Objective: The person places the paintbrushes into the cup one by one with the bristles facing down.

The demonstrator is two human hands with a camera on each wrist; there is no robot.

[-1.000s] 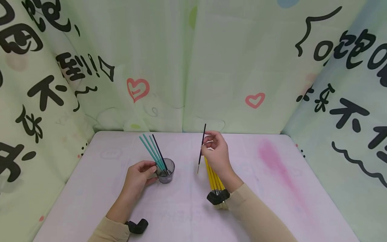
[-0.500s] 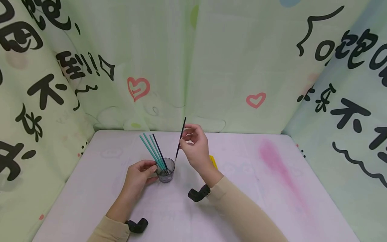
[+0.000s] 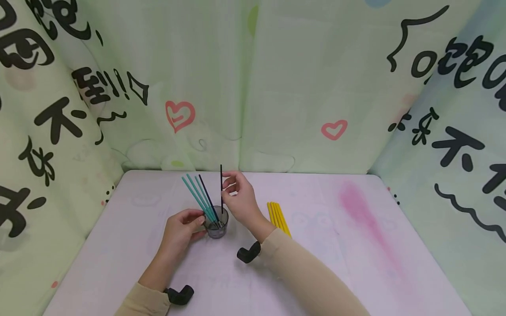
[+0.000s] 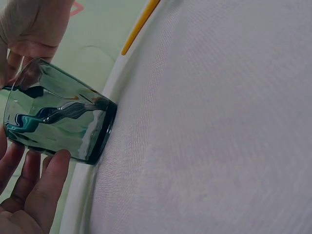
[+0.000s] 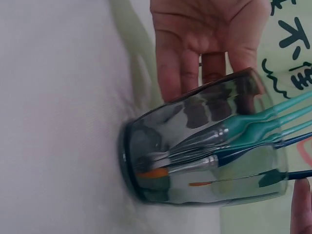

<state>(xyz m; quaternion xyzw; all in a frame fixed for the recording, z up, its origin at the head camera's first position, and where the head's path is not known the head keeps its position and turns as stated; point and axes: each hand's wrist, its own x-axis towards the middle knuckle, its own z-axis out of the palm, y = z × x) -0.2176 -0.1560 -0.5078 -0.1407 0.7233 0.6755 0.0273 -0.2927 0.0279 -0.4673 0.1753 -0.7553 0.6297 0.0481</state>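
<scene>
A smoky clear glass (image 3: 215, 232) stands on the table, and my left hand (image 3: 182, 226) holds it from the left side. Inside lean several teal paintbrushes (image 3: 194, 195) and one dark-handled brush (image 3: 206, 191), bristles down. My right hand (image 3: 242, 199) pinches a thin dark paintbrush (image 3: 221, 180) nearly upright over the glass. In the right wrist view this thin brush's orange bristle tip (image 5: 199, 184) is within the glass, above its base. The left wrist view shows fingers (image 4: 46, 187) against the glass wall.
Several yellow-handled brushes (image 3: 279, 217) lie on the table right of the glass, partly behind the right sleeve. A pale cloth with a pink streak (image 3: 365, 215) covers the table (image 3: 336, 272). Printed curtains (image 3: 284, 87) enclose its back and sides.
My right hand has moved left with the thin dark brush, from above the yellow brushes to the glass, and its tip has gone in. My left hand stays on the glass.
</scene>
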